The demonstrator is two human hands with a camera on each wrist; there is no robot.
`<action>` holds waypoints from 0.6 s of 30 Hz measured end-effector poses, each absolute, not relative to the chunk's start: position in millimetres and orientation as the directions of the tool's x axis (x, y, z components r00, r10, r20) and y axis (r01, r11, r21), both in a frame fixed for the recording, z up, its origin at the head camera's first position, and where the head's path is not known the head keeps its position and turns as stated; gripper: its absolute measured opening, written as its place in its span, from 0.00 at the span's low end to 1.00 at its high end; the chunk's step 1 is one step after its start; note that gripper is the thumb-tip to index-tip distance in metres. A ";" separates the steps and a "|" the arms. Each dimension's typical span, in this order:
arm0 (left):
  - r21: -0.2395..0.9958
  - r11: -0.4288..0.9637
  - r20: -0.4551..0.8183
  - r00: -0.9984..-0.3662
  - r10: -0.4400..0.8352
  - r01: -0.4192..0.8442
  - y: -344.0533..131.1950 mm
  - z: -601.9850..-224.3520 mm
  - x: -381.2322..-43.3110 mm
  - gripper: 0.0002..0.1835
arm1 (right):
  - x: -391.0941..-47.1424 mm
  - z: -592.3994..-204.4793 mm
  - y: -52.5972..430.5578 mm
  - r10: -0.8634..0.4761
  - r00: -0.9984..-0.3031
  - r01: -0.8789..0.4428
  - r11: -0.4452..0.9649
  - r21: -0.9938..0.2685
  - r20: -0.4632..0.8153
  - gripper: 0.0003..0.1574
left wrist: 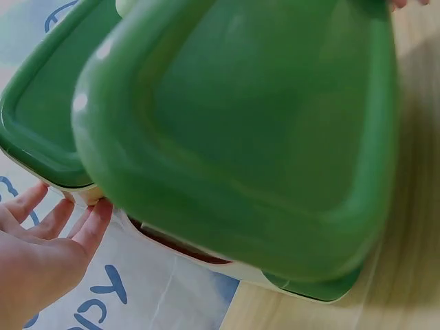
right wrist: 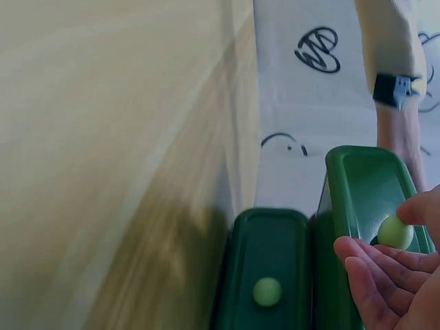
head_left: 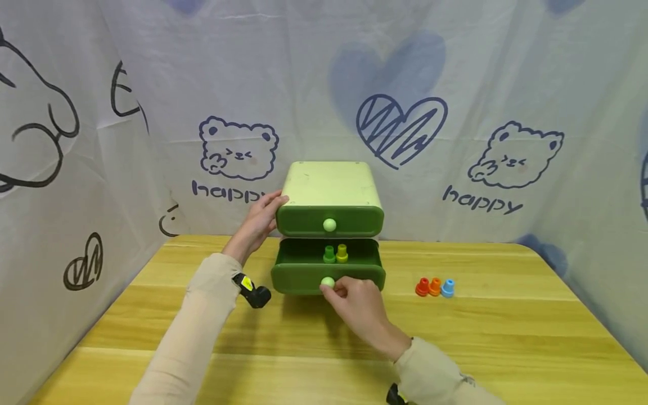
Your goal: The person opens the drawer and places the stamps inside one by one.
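A small drawer cabinet (head_left: 331, 183) with a pale green top and dark green drawer fronts stands towards the back of the table. One drawer (head_left: 298, 278) is pulled out below the shut top drawer (head_left: 304, 222). In it stand a green peg (head_left: 329, 255) and a yellow peg (head_left: 342, 254). My right hand (head_left: 359, 306) pinches that drawer's round knob (right wrist: 395, 232). My left hand (head_left: 258, 222) rests against the cabinet's left side, its fingers fairly straight in the left wrist view, touching the edge beside the top drawer.
Red (head_left: 422, 287), orange (head_left: 435, 287) and blue (head_left: 448, 288) pegs stand close together on the wooden table (head_left: 506, 337), right of the cabinet. Another drawer front (right wrist: 271, 254) lies below the open one. A printed cloth (head_left: 314, 84) hangs behind.
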State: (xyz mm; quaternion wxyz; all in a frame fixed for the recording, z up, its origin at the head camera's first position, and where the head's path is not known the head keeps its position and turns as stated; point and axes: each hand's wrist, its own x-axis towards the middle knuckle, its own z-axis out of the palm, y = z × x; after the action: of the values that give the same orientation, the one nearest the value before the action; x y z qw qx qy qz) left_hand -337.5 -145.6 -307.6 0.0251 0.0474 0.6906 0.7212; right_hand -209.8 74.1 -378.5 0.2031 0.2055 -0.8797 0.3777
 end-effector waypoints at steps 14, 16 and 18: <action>0.998 -0.051 0.032 -0.994 0.105 0.027 -146.6 -307.2 -336.8 0.35 | -243.4 -376.6 71.9 -0.173 -0.851 -0.478 0.645 -0.596 0.495 0.17; 0.998 -0.051 0.029 -0.994 0.104 0.023 -146.3 -307.0 -336.8 0.35 | -246.6 -375.5 71.1 -0.168 -0.856 -0.471 0.646 -0.601 0.489 0.18; 0.999 -0.050 0.026 -0.994 0.103 0.021 -146.1 -306.9 -337.2 0.35 | -250.0 -374.9 70.4 -0.167 -0.861 -0.464 0.644 -0.608 0.481 0.18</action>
State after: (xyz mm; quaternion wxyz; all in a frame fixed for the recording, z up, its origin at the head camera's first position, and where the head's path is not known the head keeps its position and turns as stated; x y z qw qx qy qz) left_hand -337.2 -146.1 -306.9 0.0281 0.0450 0.6888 0.7230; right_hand -250.0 70.4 -374.9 0.1946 0.1782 -0.8855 0.3824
